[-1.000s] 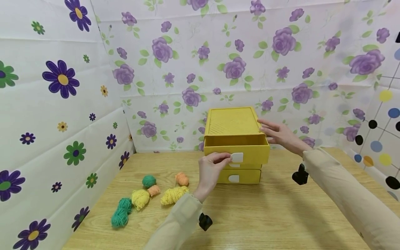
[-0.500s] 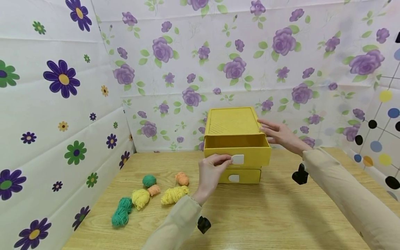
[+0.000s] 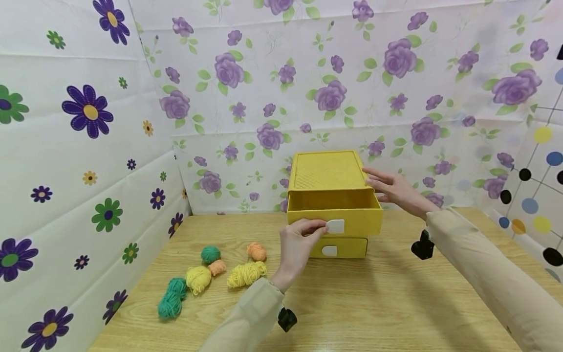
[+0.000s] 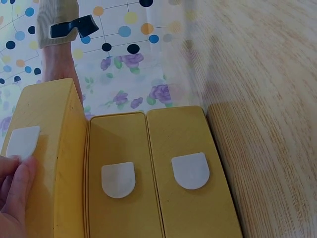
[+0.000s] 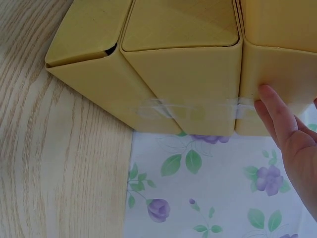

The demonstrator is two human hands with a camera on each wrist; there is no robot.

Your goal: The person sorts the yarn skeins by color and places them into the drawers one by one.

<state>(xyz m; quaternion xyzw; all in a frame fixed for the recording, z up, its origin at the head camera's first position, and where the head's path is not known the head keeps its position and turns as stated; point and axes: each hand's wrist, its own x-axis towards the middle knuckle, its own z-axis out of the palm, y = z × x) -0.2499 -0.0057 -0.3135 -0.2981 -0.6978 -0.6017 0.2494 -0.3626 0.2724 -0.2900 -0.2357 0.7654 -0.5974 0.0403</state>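
A yellow drawer unit (image 3: pixel 330 168) stands on the wooden table, its top drawer (image 3: pixel 362 222) pulled partway out. The visible inside of that drawer looks bare. My left hand (image 3: pixel 295 249) pinches the white tab handle (image 3: pixel 336 226) on the drawer front between thumb and fingers; the left wrist view shows this tab (image 4: pixel 24 141) at the fingertips. The two lower drawers (image 4: pixel 119 144) are closed, each with its own white tab. With fingers extended, my right hand (image 3: pixel 398 193) rests against the unit's upper right side, and in the right wrist view the fingertips (image 5: pixel 267 94) touch the yellow side wall.
Left of the unit lie several small yarn bundles: green (image 3: pixel 172 298), yellow (image 3: pixel 246 275) and orange (image 3: pixel 256 251). A floral cloth (image 3: pixel 246 107) hangs behind the table (image 3: pixel 352 308). Another patterned sheet (image 3: pixel 88 161) covers the left side, and a dotted one the right.
The top drawer has slid a little further out toward me, with my left hand gripping its tab. My right hand stays in place on the unit's side.
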